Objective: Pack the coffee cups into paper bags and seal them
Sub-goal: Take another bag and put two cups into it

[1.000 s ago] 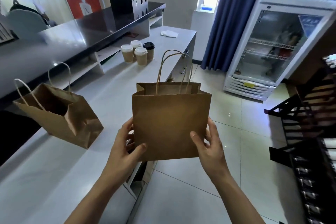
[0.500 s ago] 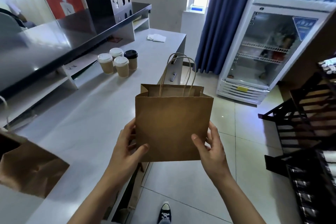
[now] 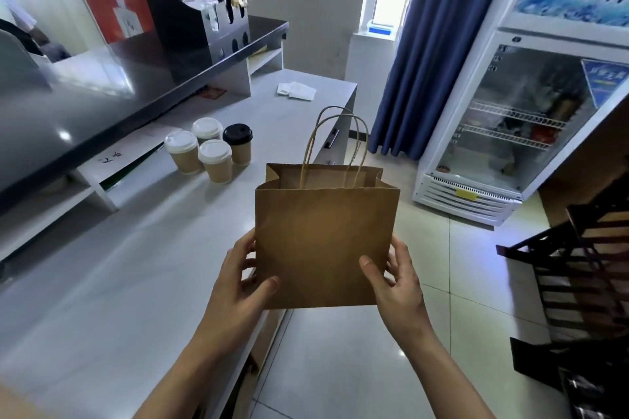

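I hold a brown paper bag [image 3: 323, 238] upright in the air at the counter's edge, its mouth slightly open and its twisted handles standing up. My left hand [image 3: 243, 277] grips its lower left edge, thumb on the front. My right hand [image 3: 396, 277] grips the lower right edge the same way. Several lidded coffee cups stand together on the grey counter [image 3: 119, 282] ahead to the left: three with white lids [image 3: 214, 160] and one with a black lid [image 3: 238, 143].
A raised black ledge [image 3: 102, 85] with a black condiment organiser [image 3: 200, 10] runs along the counter's left. White napkins [image 3: 296, 91] lie at the far end. A glass-door fridge [image 3: 510, 119] and a dark wooden rack [image 3: 585, 275] stand on the right across the tiled floor.
My view has swung right and forward: the second open bag on the counter at left has left the frame and the cups look nearer. Both hands keep the same hold on the bag.
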Motion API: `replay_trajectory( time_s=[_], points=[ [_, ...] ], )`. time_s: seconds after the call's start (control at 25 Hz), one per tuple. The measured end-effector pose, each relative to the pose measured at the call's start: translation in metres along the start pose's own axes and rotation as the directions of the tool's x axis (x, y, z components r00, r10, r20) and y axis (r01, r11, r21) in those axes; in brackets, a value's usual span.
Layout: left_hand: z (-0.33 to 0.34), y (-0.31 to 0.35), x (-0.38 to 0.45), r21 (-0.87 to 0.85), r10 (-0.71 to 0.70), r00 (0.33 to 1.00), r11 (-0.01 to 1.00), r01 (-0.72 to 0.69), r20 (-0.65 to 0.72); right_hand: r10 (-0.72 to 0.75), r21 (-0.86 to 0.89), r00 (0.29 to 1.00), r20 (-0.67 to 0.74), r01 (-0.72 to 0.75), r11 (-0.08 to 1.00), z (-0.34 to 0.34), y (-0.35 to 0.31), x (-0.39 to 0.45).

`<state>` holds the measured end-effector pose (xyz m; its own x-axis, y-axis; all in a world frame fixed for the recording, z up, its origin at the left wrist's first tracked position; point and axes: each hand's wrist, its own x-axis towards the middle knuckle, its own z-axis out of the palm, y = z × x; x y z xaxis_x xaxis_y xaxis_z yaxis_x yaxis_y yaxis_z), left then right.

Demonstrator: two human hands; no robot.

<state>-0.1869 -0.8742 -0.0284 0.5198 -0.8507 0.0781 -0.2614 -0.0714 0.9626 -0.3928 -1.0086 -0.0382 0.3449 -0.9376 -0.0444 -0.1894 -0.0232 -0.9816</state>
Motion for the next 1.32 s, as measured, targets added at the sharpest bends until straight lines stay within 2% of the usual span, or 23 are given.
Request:
replay_trajectory(
  time_s=[0.24,0.64,0.96,1.32],
  points=[
    [0.016,-0.002,0.062,0.013,-0.038,0.998,0.999,0.039,-0.054,-0.003,0.003,0.998,0.066,0.003,1.000,0.001,0.002,0.084],
    [0.086,0.001,0.182,0.035,-0.106,0.960,0.992,0.119,-0.259,-0.063,0.041,0.959,0.276,0.054,0.998,-0.027,0.007,0.273],
    [0.131,0.003,0.246,-0.013,-0.173,0.886,0.982,0.186,-0.430,-0.085,0.057,0.891,0.446,0.066,0.996,-0.032,0.003,0.386],
    [0.106,-0.022,0.285,-0.093,-0.250,0.757,0.965,0.245,-0.604,-0.086,0.054,0.762,0.641,0.067,0.996,0.037,0.000,0.467]
  ],
)
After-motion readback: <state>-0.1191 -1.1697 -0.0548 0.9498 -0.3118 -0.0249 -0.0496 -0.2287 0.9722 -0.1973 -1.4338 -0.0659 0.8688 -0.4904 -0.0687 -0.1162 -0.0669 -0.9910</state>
